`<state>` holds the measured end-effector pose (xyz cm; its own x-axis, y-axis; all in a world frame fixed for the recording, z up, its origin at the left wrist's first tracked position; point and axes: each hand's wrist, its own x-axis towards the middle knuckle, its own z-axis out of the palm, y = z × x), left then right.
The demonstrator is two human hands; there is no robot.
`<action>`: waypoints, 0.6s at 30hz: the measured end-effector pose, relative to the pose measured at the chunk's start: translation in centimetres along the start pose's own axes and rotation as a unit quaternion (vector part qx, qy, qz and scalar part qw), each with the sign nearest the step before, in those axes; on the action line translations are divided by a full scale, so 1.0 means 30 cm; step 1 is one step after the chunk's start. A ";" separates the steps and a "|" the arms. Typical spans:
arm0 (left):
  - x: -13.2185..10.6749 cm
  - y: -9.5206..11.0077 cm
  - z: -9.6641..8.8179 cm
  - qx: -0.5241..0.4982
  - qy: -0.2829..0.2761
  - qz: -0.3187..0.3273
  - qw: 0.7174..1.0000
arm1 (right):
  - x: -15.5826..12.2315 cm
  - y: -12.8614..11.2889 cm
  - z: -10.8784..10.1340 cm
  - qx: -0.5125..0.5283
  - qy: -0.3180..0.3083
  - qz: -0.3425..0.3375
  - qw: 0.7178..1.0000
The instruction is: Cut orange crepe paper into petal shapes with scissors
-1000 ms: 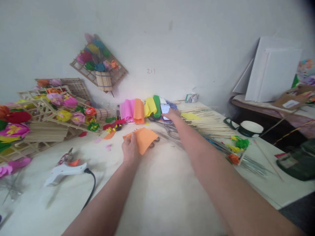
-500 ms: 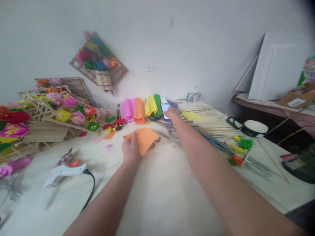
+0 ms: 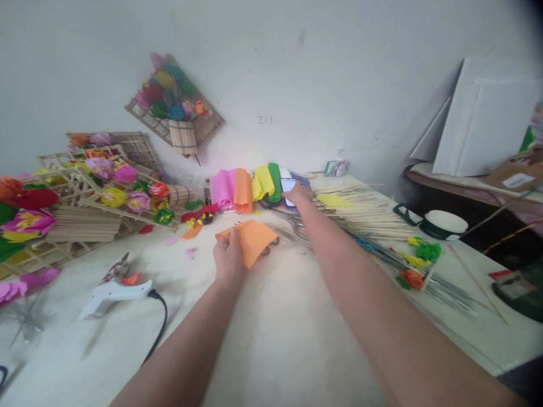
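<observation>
My left hand [image 3: 228, 257] pinches the left side of an orange sheet of crepe paper [image 3: 254, 242], held low over the table. Brown-looking scissor handles [image 3: 271, 246] peek out from behind the sheet's right edge. My right arm is stretched to the back, where my right hand [image 3: 299, 194] is at a phone [image 3: 288, 185] with a lit screen. The phone leans by the row of crepe paper rolls. Most of the right fingers are small or hidden, so their grip does not show. Metal-handled scissors [image 3: 298, 226] lie beside the right forearm.
Pink [image 3: 223, 189], orange [image 3: 243, 191], yellow [image 3: 263, 182] and green rolls [image 3: 275, 180] line the wall. A white glue gun [image 3: 116, 294] with its cord lies left. Flower-covered wooden lattices [image 3: 93, 217] crowd the far left; thin sticks [image 3: 365, 212] and a tape roll [image 3: 445, 223] are right.
The whole view has shifted slightly, so everything appears a little further right. Both hands keep about the same places, the left on the orange paper, the right at the phone.
</observation>
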<state>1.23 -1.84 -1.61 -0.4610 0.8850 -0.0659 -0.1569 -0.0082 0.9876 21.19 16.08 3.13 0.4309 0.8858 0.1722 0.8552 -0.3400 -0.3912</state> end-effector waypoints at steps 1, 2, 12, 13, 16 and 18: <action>-0.007 0.010 0.003 -0.003 0.001 -0.003 1.000 | -0.001 0.000 -0.003 0.000 -0.006 0.001 1.000; -0.015 0.019 0.005 -0.007 0.003 -0.006 1.000 | -0.003 0.001 -0.008 -0.002 -0.013 0.000 1.000; -0.037 0.062 0.014 -0.057 0.052 0.015 0.997 | -0.119 -0.037 -0.126 -0.053 0.044 -0.130 0.989; -0.039 0.066 0.014 -0.066 0.053 0.011 0.996 | -0.146 -0.045 -0.140 -0.044 0.021 -0.140 0.989; -0.043 0.070 0.012 -0.097 0.045 0.012 0.994 | -0.249 -0.063 -0.165 -0.040 -0.047 -0.203 0.977; -0.035 0.062 0.008 -0.113 0.040 0.028 0.992 | -0.328 -0.062 -0.164 -0.043 -0.135 -0.251 0.958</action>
<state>1.64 -2.67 0.32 -0.5412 0.8402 -0.0323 -0.3176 -0.1687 0.9331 16.76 6.44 6.60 -0.1203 0.9900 0.0742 0.9607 0.1349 -0.2427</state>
